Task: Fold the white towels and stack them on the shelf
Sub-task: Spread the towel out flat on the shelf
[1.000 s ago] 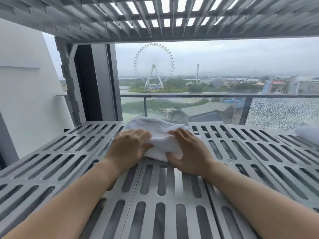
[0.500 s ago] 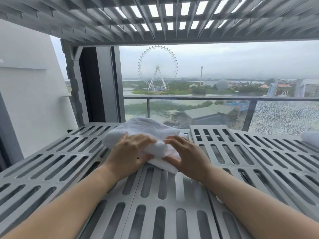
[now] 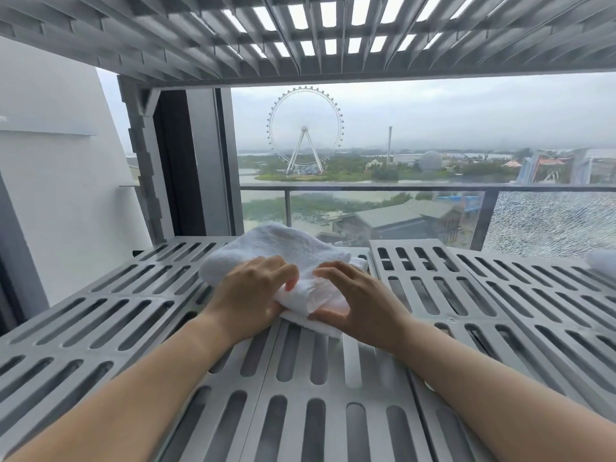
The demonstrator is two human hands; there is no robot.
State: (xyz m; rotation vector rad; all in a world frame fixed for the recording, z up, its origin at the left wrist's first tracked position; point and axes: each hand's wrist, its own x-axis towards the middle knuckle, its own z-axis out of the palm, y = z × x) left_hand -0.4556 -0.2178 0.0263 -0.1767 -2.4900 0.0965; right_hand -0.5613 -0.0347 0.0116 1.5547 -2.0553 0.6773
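- The shelf [image 3: 133, 311], grey and slotted, spreads across the whole lower view. Another tier [image 3: 200, 38] hangs close overhead, and there is a window behind.
- The towel [image 3: 283, 248] lies on the shelf towards the back, near the middle. It is a soft, rounded bundle, not a flat square. Its far end rests on the slats, and its near end is gathered between the two hands.
- To my eye the step in hand is finishing the fold right on the shelf. The next move calls for turning the loose near end over or under, pressing the bundle flat and squaring its edges before letting go.
- The left hand [image 3: 248, 295] has bent fingers over the top of the towel and its thumb low at the near edge, so it grips the cloth.
- The right hand [image 3: 360, 301] arches over the near end, fingertips on top and thumb beneath, pinching the fold.
- A white lump [image 3: 603, 261] shows at the far right edge, likely another towel, but it is too cut off to tell.
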